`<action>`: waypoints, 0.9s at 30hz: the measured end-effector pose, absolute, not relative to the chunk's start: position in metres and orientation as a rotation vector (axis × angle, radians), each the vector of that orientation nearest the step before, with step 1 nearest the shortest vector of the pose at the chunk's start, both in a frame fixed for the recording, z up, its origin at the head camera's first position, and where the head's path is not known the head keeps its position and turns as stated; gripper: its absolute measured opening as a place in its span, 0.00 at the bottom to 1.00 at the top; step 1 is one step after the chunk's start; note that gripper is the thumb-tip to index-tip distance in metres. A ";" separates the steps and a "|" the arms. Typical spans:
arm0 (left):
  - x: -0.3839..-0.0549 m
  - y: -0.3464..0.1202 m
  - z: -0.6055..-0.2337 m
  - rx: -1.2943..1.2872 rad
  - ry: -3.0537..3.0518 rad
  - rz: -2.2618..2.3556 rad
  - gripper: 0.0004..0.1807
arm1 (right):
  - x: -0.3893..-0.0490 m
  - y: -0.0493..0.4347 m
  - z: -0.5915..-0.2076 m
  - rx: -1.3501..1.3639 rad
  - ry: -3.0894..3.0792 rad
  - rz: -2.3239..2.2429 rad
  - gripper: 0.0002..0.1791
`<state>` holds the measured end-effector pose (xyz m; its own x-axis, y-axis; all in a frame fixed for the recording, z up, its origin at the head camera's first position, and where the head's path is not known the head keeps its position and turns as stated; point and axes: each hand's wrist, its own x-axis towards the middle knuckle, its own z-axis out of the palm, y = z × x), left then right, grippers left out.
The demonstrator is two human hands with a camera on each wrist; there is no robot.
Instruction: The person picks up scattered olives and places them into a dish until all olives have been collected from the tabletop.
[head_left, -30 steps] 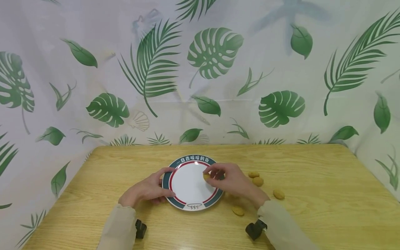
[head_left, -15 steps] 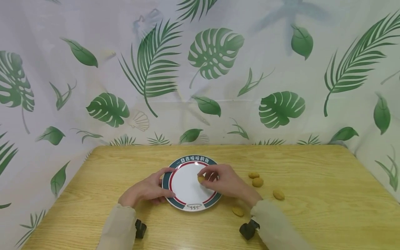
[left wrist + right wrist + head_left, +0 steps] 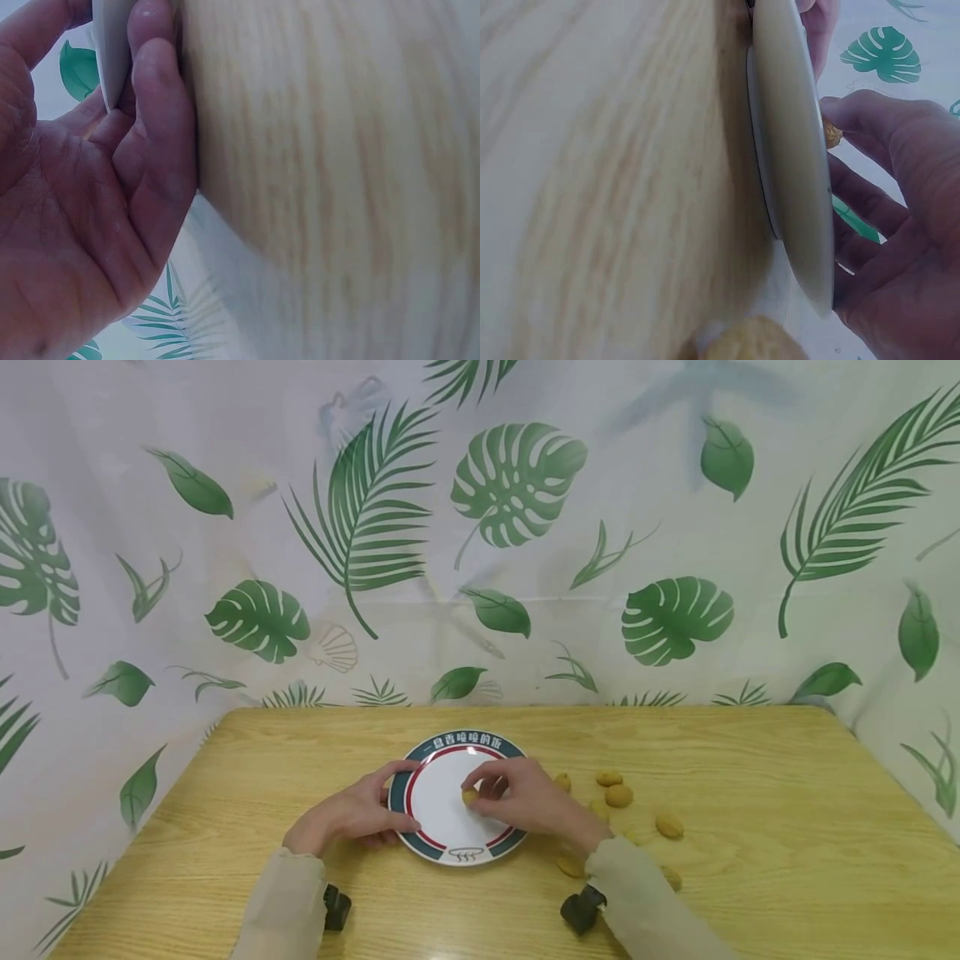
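Note:
A round white plate (image 3: 442, 814) with a blue-green rim and a red ring sits on the table in the head view. My left hand (image 3: 356, 810) grips its left rim, thumb on top and other fingers round the edge. In the left wrist view the plate's edge (image 3: 111, 52) stands between those fingers. Over the plate's middle, my right hand (image 3: 521, 797) pinches a small yellow-brown, oval, nut-like piece (image 3: 470, 796) between thumb and fingertips. The right wrist view shows that piece (image 3: 831, 135) just above the plate's surface, partly hidden by the thumb.
Several similar oval pieces (image 3: 618, 796) lie on the wooden table (image 3: 750, 777) right of the plate, some partly behind the right forearm. One piece (image 3: 754, 341) is near in the right wrist view. A leaf-printed curtain (image 3: 570, 643) hangs behind the table.
My right hand has moved left over the plate with the pinched piece, from the right rim to the middle. More pieces show beside the right forearm. The left hand and plate stay put.

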<state>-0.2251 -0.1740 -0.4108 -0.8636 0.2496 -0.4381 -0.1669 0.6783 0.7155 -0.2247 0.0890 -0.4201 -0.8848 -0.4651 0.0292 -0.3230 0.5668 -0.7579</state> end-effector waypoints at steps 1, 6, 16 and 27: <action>-0.225 -0.174 -0.411 0.064 2.378 1.084 0.47 | -0.225 0.088 -0.420 -0.675 2.617 -1.210 0.09; -0.226 -0.175 -0.411 0.065 2.377 1.087 0.47 | -0.227 0.085 -0.423 -0.751 2.602 -1.165 0.08; -0.226 -0.173 -0.410 0.097 2.371 1.101 0.46 | -0.225 0.085 -0.423 -0.767 2.630 -1.085 0.08; -0.226 -0.175 -0.412 0.073 2.368 1.093 0.47 | -0.223 0.091 -0.419 -0.722 2.626 -1.111 0.11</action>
<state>-0.2259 -0.1751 -0.4115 -0.8600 0.2604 -0.4389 -0.1652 0.6717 0.7222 -0.2234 0.0906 -0.4187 -0.8608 -0.5090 0.0064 -0.3590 0.5982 -0.7164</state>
